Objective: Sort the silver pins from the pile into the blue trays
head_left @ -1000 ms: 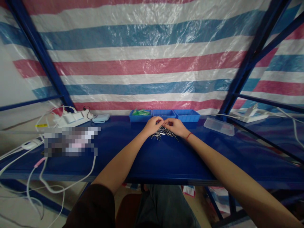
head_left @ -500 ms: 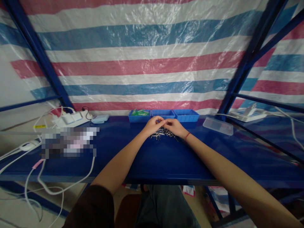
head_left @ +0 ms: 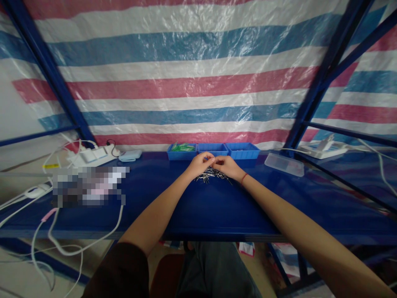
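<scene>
The fingers (head_left: 208,155) have shifted slightly: left hand (head_left: 198,166) and right hand (head_left: 230,167) curl tip to tip, how closed or holding what I cannot tell, at slim metal pieces (head_left: 211,176) mid-frame; glossy blue worktop (head_left: 217,213), crinkled striped sheeting (head_left: 186,85) across the upper frame.

No lettering, brand, number or sign can be read. The yellow strip (head_left: 51,166) near the white power strip (head_left: 96,155) is too small to make out; the pixelated patch (head_left: 89,186) is illegible.
</scene>
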### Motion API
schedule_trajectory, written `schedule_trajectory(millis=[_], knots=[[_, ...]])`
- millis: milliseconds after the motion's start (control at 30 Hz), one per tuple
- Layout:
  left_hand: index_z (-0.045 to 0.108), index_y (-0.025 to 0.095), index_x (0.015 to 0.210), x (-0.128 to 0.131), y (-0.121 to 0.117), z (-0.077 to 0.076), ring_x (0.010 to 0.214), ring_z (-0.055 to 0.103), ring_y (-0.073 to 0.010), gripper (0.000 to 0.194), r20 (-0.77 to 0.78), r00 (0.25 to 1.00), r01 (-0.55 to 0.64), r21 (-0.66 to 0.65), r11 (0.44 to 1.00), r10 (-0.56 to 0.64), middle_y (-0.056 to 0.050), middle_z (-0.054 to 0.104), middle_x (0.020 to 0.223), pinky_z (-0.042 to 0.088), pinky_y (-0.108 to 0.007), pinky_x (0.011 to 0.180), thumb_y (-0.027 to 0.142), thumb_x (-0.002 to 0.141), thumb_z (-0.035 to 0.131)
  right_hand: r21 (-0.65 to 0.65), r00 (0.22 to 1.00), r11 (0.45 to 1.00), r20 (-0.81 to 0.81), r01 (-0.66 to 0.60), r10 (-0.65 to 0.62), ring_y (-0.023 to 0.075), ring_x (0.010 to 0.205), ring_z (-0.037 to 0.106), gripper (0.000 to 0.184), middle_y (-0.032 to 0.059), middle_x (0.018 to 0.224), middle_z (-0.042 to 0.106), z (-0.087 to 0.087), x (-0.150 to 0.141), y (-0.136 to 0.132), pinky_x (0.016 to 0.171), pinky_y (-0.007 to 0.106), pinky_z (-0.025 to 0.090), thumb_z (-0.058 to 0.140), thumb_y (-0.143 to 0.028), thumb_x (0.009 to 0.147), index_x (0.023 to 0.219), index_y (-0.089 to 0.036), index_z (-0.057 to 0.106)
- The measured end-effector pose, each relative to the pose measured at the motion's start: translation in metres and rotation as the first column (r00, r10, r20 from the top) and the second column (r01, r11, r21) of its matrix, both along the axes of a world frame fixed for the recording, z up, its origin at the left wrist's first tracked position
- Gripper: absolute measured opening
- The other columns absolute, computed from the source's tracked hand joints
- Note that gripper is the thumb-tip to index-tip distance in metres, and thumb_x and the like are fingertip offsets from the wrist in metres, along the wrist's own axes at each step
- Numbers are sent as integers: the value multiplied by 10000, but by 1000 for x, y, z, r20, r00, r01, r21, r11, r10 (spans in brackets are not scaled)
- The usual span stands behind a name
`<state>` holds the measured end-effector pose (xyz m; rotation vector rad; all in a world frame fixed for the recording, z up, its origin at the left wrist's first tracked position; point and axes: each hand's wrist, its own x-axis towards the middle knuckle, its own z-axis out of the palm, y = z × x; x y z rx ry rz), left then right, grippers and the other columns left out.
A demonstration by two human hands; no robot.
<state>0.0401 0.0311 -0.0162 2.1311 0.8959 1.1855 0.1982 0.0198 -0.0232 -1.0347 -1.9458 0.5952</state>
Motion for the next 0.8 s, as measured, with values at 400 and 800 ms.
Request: schedule_trajectory(millis=[400,800], knots=[[580,160,863,-7,10,-2,772,574,-131,144,29,985,-170,24,985,169,-14,623,846,455,-242,727,277,813,515,-74,955,994,-279,80,-98,139,663,572,299,50,749,662,3,1,6,671,286,456,663,-393,636,771,-126,661],[577,156,867,-12,5,0,767,571,-139,146,-193,966,-125,240,963,173,-35,619,844,459,-259,736,250,848,467,184,979,962,-64,200,-191,159,698,593,233,65,796,692,15,7,-1,671,283,452,567,-347,750,767,-146,683]])
